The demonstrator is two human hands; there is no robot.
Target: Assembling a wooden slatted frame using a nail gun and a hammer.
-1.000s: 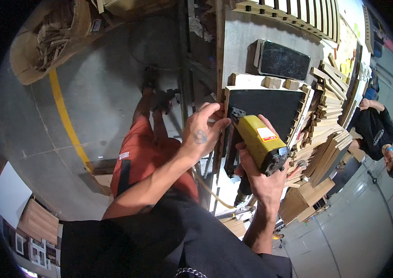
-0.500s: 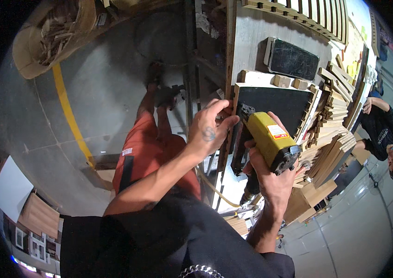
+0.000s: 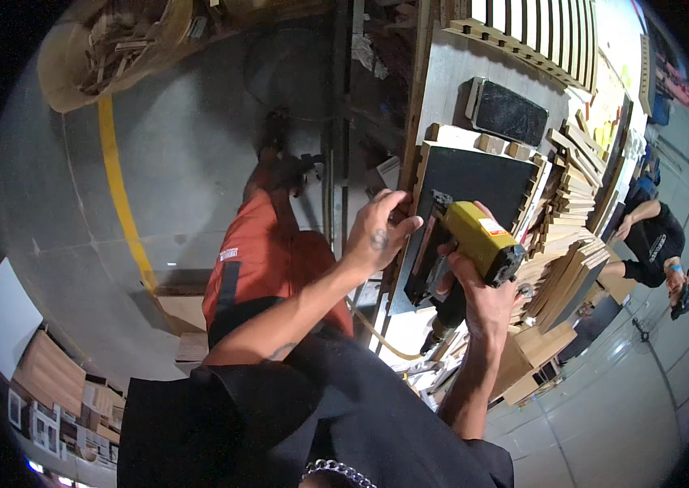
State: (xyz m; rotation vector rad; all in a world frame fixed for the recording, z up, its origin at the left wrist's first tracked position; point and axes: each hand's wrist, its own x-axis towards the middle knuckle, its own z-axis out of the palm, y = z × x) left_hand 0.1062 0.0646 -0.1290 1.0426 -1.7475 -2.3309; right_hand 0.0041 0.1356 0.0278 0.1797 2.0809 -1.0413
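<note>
My right hand [image 3: 481, 297] grips a yellow and black nail gun [image 3: 478, 232], its nose tilted down over the left edge of a black panel [image 3: 478, 179]. Light wooden strips [image 3: 533, 191] frame this panel. My left hand [image 3: 377, 232] is at the panel's left edge, just left of the gun's nose. Its thumb and fingers are curled against the wooden edge, and their tips are partly hidden. Part of the gun's handle lies behind my right hand, with a hose end [image 3: 440, 337] below it.
A phone-like black slab [image 3: 511, 110] lies beyond the panel. Piled wooden slats [image 3: 568, 211] are to the right, and a slatted panel [image 3: 523, 37] is at the far end. Another person [image 3: 657, 240] stands farther right. A bin of scrap wood [image 3: 121, 49] stands far left.
The view has shifted slightly. The nail gun has turned a little, showing more of its underside and hose. My left hand stays at the panel's edge.
</note>
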